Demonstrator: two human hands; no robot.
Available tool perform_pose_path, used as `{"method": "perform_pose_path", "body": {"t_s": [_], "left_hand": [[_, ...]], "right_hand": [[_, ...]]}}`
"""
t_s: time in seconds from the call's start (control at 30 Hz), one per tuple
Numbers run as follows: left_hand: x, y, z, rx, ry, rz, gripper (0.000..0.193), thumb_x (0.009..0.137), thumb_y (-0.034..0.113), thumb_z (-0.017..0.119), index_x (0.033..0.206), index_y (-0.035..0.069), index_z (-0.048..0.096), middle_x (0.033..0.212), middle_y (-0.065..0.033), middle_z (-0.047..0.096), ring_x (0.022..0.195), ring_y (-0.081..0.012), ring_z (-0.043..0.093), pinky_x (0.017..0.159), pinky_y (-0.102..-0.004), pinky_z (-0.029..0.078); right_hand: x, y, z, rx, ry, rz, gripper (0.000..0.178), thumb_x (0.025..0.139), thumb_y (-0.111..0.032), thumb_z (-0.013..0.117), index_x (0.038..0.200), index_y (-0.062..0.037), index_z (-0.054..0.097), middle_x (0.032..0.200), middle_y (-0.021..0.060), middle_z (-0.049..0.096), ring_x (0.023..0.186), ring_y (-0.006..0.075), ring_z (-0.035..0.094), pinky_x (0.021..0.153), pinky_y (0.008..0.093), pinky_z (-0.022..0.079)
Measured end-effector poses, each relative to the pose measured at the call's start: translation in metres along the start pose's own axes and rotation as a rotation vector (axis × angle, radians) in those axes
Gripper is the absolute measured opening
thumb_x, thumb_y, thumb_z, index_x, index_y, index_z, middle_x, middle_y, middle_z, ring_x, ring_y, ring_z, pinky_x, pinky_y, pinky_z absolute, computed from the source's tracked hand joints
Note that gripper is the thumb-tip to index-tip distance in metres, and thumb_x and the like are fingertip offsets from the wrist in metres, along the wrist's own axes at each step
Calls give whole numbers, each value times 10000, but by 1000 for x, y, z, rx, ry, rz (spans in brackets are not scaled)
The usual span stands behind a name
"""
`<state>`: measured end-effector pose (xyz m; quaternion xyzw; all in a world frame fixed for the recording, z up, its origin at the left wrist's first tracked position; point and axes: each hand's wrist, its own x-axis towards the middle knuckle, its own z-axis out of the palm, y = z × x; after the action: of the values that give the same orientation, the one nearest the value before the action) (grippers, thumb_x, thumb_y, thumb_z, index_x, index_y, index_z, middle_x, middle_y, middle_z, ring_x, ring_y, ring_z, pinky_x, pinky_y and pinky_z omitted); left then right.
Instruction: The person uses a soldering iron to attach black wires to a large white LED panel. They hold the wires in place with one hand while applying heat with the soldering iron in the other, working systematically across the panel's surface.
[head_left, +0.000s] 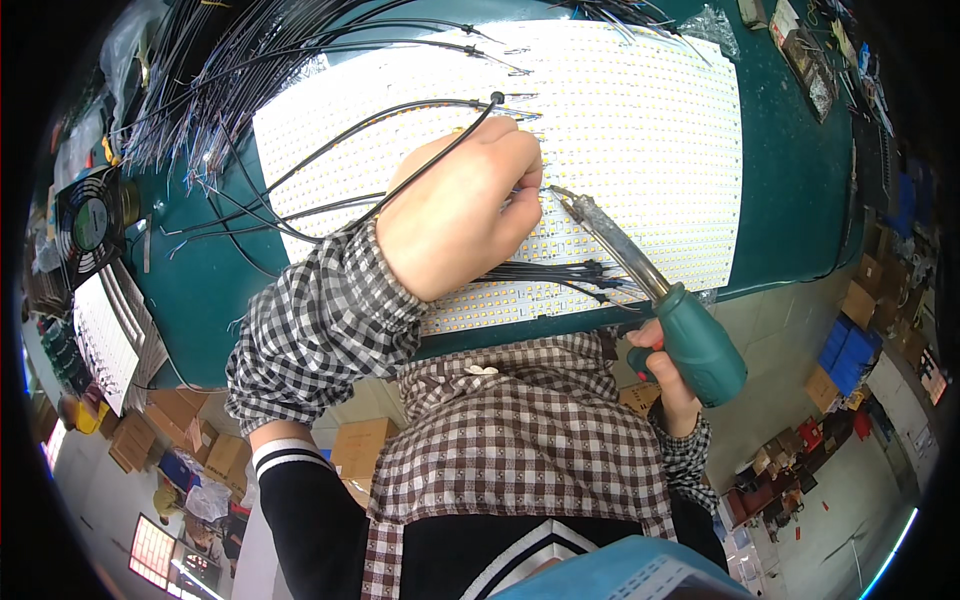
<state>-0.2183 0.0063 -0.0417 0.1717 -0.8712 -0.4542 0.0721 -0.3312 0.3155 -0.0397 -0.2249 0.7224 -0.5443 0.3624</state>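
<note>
My left hand (465, 205) is over the middle of a white LED panel (640, 120), its fingers pinched together. A black cable (335, 204) runs in beneath that hand, and its wire end is mostly hidden at the fingertips. Across the back of the hand lies another black cable (440, 158) with a round black grommet. My right hand (672, 375), partly hidden, grips the green handle of a soldering iron (705, 345). The iron's tip is close beside my left fingertips, at the panel's surface. Whether it touches a wire, I cannot tell.
Several black cables (545, 272) lie on the panel's near part. A large bundle of cables (215, 85) spreads over the green table (795, 210) at the far left. A small black fan (90, 222) and stacked white panels (105, 330) are at the left. Cardboard boxes (362, 445) stand below.
</note>
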Motion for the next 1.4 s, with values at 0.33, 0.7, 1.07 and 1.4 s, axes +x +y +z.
{"method": "perform_pose_path", "body": {"t_s": [0.33,0.7,1.07,1.4], "left_hand": [[1,2,-1,24,5,-7,95,811,11,674,885,12,614,854,-128,598,780,-284,628,712,-377,513],[1,2,0,24,1,-16,78,818,10,662,881,5,616,851,-132,597,784,-285,629,714,-376,514],[-43,28,-3,239,-88,199,225,785,44,778,963,71,643,948,-86,603,845,-322,605,711,-412,486],[-39,25,1,193,-110,139,158,828,46,748,916,46,617,889,-106,605,814,-324,631,707,-407,510]], "right_hand": [[0,-1,-1,-21,-21,6,653,786,-154,909,1292,106,588,936,111,766,875,168,739,831,316,602],[0,4,-4,21,-1,-45,639,808,-179,898,1276,115,578,948,134,753,888,217,746,833,356,612],[7,-18,2,35,1,-37,653,967,-381,682,1332,136,518,964,128,632,861,242,655,811,435,604],[5,-11,-9,91,21,-122,667,961,-398,682,1326,140,531,957,126,634,849,243,649,791,438,597]]}}
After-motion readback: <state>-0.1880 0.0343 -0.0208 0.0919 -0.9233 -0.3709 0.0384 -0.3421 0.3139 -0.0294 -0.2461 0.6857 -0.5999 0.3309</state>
